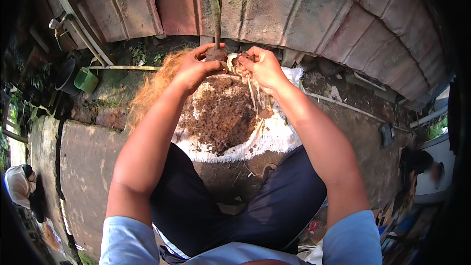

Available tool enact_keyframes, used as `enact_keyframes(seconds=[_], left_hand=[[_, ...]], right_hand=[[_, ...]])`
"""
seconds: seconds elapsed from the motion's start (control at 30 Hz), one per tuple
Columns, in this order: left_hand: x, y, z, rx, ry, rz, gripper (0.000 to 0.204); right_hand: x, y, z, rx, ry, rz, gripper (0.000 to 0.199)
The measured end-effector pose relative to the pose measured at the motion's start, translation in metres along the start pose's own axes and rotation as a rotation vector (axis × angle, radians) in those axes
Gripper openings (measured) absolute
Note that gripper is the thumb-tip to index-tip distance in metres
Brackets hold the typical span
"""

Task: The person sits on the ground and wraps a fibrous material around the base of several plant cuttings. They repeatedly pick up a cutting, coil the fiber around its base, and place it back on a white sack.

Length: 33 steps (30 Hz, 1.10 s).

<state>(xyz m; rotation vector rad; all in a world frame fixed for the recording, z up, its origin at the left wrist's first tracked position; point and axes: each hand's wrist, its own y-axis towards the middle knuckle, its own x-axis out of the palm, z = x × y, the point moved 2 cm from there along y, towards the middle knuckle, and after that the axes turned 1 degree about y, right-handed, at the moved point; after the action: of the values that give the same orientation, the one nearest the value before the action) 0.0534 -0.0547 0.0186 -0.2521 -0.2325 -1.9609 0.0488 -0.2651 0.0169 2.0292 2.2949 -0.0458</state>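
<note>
My left hand [198,67] is wrapped round the dark brown root ball [216,55] of a plant, with thumb and fingers on its sides. From the ball a thick green shoot [215,12] stands upright. Close by on the right, my right hand [264,66] is closed with its fingertips on a small brown clump [244,61], perhaps soil or fibre. Below both hands, a heap of crumbly brown soil [223,113] lies on a frayed white woven sack [287,140]. Pale strips hang by the right fingers.
Tawny fibre [159,78] is bunched left of the sack. Overlapping reddish roof sheets [265,5] border the far side. A green pail [86,79] and a dark bucket [65,74] stand at the left. Other people [422,169] are at the far right and left [20,186].
</note>
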Motion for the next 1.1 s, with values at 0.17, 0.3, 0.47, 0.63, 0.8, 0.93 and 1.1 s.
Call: enact_keyframes(seconds=[0.17,0.3,0.47,0.63,0.8,0.93,1.1], left_hand=[[0.011,0.001,-0.008,0.019,0.095,0.033,0.058],[0.024,0.004,-0.009,-0.095,-0.080,0.023,0.056],[0.029,0.009,-0.011,-0.121,-0.027,0.032,0.060],[0.034,0.011,-0.014,-0.132,-0.051,0.053,0.064],[0.027,0.017,-0.026,-0.087,-0.073,-0.034,0.046],[0.024,0.015,-0.025,-0.090,-0.226,-0.115,0.047],[0.045,0.006,-0.011,-0.123,-0.413,-0.062,0.040]], right_hand=[[-0.003,-0.003,-0.008,0.009,0.178,-0.058,0.016],[-0.013,-0.006,-0.005,-0.012,0.134,-0.086,0.018],[-0.018,-0.012,-0.017,-0.012,0.082,-0.069,0.015],[-0.020,-0.013,-0.019,-0.048,-0.139,-0.056,0.017],[-0.006,-0.018,-0.026,-0.123,-0.012,-0.087,0.019],[-0.005,-0.021,-0.032,-0.089,0.142,-0.047,0.023],[-0.011,-0.019,-0.032,-0.154,0.146,-0.087,0.020]])
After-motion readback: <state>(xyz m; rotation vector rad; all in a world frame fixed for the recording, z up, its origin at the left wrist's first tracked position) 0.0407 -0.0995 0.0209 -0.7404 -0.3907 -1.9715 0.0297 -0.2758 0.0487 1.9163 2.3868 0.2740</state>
